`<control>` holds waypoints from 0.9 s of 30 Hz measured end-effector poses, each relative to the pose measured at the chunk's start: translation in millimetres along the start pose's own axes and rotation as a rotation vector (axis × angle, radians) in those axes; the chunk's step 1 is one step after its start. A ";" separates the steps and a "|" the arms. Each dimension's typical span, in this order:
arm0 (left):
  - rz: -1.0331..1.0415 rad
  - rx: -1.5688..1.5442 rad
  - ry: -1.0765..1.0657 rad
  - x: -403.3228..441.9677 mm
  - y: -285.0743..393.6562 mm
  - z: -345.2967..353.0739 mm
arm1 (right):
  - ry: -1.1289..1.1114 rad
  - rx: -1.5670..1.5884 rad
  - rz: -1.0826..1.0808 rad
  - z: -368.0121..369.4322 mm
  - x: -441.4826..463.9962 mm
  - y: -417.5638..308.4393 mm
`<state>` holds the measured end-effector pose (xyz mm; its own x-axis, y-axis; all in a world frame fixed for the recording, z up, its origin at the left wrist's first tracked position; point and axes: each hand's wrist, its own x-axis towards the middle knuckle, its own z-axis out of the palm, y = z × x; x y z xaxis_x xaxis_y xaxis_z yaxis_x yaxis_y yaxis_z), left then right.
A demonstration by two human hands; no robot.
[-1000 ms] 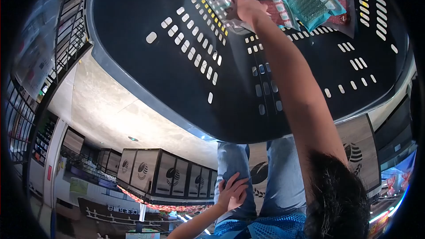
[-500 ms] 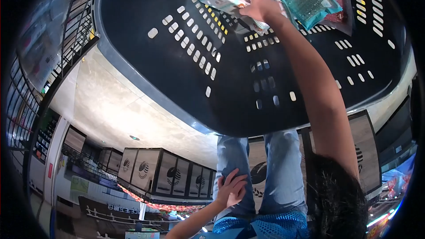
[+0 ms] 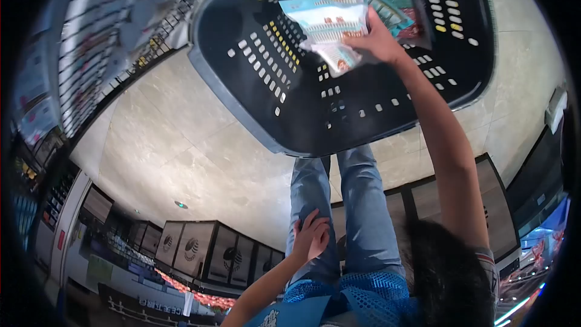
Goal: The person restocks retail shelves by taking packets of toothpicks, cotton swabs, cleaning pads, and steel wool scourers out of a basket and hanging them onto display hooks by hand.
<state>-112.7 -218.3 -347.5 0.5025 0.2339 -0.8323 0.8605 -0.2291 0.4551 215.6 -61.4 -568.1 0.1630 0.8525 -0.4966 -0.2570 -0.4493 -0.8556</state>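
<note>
My right hand point(image 3: 382, 41) reaches over a dark plastic basket point(image 3: 242, 109) and grips several white and light-blue plastic packets point(image 3: 330, 23). The packets are fanned out, their printed fronts facing me. Thumb and fingers close on their right side. Behind the hand, a teal packet point(image 3: 387, 15) and a clear bag with red contents point(image 3: 413, 27) are partly hidden in the basket. My left hand point(image 3: 311, 236) lies on my jeans point(image 3: 308, 191) near the knee, fingers stretched out and holding nothing.
The slotted basket stands on a pale tiled floor point(image 3: 157, 127). On the left is a wire rack point(image 3: 91, 54) with hanging goods. Wood-panelled cabinets point(image 3: 187, 248) with round logos appear at the lower left. A blue mesh garment point(image 3: 375, 287) covers my lap.
My right hand has brought the packets up and nearer, so their fronts show more fully. The basket looks smaller as the view shifted. My left hand stays on the leg.
</note>
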 end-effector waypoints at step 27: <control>0.689 -1.063 0.067 -192.8 171.0 -243.3 | -0.112 0.496 0.067 142.3 -405.9 -346.1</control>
<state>-42.0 -72.7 -32.3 0.8480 0.4231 -0.3191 0.0469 0.5398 0.8405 102.8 -214.0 -49.6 0.0346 0.8617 -0.5062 -0.6890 -0.3464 -0.6367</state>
